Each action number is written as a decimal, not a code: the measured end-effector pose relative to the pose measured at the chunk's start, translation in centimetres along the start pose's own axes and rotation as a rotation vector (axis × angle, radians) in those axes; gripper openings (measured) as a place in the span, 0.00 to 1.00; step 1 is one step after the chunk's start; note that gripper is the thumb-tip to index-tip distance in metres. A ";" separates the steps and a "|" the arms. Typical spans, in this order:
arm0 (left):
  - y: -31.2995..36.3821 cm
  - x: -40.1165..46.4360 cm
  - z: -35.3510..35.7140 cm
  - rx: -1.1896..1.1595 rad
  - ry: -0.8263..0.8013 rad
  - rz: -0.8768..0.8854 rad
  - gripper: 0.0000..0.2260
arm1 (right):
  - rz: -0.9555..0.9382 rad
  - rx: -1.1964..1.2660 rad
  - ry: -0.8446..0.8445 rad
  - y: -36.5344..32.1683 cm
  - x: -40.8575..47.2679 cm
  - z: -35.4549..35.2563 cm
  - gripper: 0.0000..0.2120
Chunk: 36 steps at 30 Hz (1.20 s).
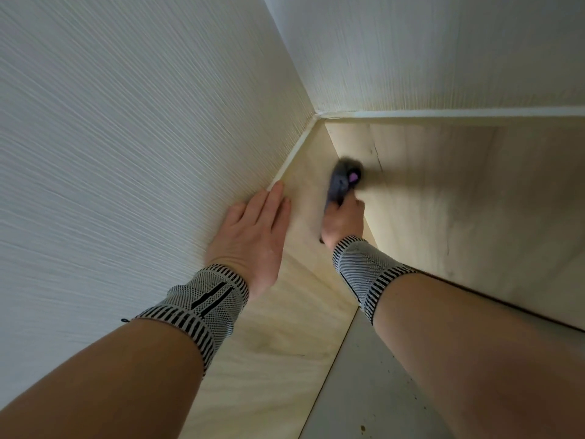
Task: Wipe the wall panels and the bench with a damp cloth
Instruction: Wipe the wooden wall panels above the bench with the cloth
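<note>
A pale wooden bench (443,198) runs in an L along two white ribbed wall panels, one on the left (126,137) and one at the back (443,52). My right hand (343,221) grips a grey cloth (343,179) with a small purple tag and holds it against the bench close to the inner corner; the cloth is blurred. My left hand (253,236) lies flat with straight fingers where the left wall panel meets the bench top. Both wrists wear black-and-white knitted bands.
A grey floor (373,391) with a few small specks lies below the bench's front edges. A white trim strip (443,114) runs along the join between the wall panels and the bench.
</note>
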State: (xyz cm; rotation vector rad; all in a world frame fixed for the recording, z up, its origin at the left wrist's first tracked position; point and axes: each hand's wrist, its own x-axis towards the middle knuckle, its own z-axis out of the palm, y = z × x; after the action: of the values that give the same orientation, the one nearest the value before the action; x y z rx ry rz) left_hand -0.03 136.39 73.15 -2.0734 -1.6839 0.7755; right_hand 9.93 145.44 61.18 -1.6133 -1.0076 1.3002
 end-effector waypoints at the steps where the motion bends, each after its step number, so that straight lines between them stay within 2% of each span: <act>1: 0.0 0.0 0.0 -0.001 -0.002 0.000 0.31 | 0.163 -0.031 -0.087 0.8 0.3 -0.3 0.21; 2: 0.1 0.0 0.0 0.000 -0.001 0.001 0.31 | 0.277 -0.036 -0.151 1.2 0.4 -0.6 0.22; 3: 0.1 -0.1 0.0 0.004 0.001 0.003 0.31 | 0.311 -0.027 -0.162 1.0 0.4 -0.8 0.22; 4: 0.0 -0.1 0.0 0.008 0.005 0.002 0.31 | 0.267 -0.003 -0.121 0.5 0.4 -0.7 0.22; 8: 0.0 0.0 0.0 0.003 -0.002 -0.002 0.33 | -0.136 0.144 0.065 -2.2 -0.4 0.0 0.18; 10: 0.0 0.0 -0.1 -0.002 -0.010 -0.002 0.34 | -0.190 0.116 0.095 -1.7 -0.6 0.4 0.18; 12: 0.0 0.1 0.1 0.007 -0.004 -0.002 0.34 | -0.047 0.048 0.057 0.1 0.2 0.3 0.18; 15: -0.1 0.0 0.1 0.003 -0.002 0.008 0.33 | 0.330 -0.071 -0.142 1.4 1.4 -0.7 0.20; 16: -0.1 -0.1 0.0 0.002 0.000 0.010 0.33 | 0.358 -0.085 -0.161 1.4 1.6 -0.9 0.20; 17: -0.1 -0.1 0.0 0.003 0.002 0.010 0.33 | 0.316 -0.067 -0.133 1.1 1.6 -0.8 0.20; 20: -0.1 0.0 0.1 0.013 0.006 0.011 0.33 | -0.047 0.045 0.038 -0.5 0.2 0.0 0.18; 22: -0.1 0.0 0.0 0.008 0.010 0.012 0.33 | -0.153 0.132 0.081 -1.1 -0.7 0.6 0.17; 24: -0.1 0.0 0.1 -0.003 0.009 0.009 0.33 | -0.045 0.130 0.087 0.3 -0.9 1.3 0.19; 27: 0.0 0.0 0.1 -0.002 -0.009 0.011 0.33 | 0.381 0.145 -0.026 3.1 -2.4 1.8 0.27; 28: 0.0 0.1 0.1 -0.003 -0.012 0.014 0.32 | 0.404 0.144 -0.052 3.5 -3.4 2.0 0.29; 29: 0.0 0.1 0.1 -0.006 -0.009 0.014 0.31 | 0.346 0.151 -0.042 3.3 -4.5 2.3 0.29; 33: -0.1 0.1 -0.1 -0.025 0.004 0.019 0.28 | -0.179 0.308 -0.018 1.0 -9.6 3.4 0.19; 35: 0.0 0.0 -0.3 -0.025 -0.006 0.012 0.29 | -0.285 0.206 -0.022 1.6 -10.1 3.5 0.15; 36: 0.0 0.0 -0.3 -0.020 -0.012 0.010 0.29 | -0.251 0.127 -0.027 2.4 -9.6 3.3 0.15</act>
State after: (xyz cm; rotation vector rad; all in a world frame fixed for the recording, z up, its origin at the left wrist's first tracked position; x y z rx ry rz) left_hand 0.10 136.43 73.37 -2.0964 -1.6957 0.7791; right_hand 5.44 136.07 61.73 -1.3303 -1.0832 1.1924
